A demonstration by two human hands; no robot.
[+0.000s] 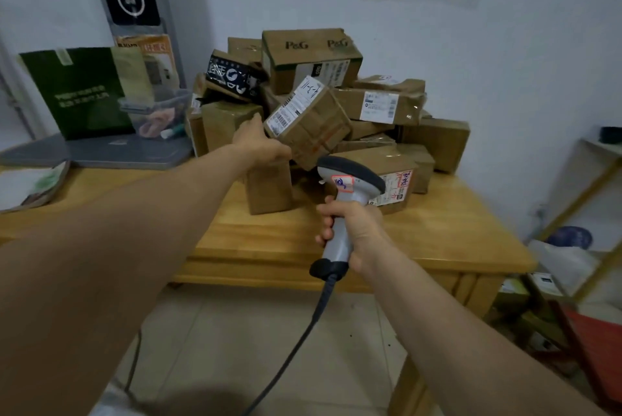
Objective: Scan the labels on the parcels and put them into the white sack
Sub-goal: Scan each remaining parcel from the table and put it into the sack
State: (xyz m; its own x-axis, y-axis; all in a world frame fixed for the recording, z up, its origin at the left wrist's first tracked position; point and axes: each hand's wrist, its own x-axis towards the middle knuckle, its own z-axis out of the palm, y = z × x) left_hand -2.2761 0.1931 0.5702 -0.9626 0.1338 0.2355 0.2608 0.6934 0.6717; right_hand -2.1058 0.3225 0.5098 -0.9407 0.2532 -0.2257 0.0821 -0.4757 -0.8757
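Note:
A heap of brown cardboard parcels (380, 102) lies on the wooden table (437, 237). My left hand (259, 143) grips a tilted parcel (313, 126) by its lower left corner, its white barcode label (296, 104) facing up and toward me. My right hand (350, 230) holds the grey handle of a corded barcode scanner (346, 190), whose head sits just below that parcel and points at the heap. A P&G box (309, 59) tops the pile. The white sack is not clearly in view.
A dark green paper bag (84, 92) and a clear plastic tub (158, 113) stand on a grey tray (101, 153) at the left of the table. A shelf with clutter (572, 247) stands at the right. The scanner cable (289, 348) hangs down over the tiled floor.

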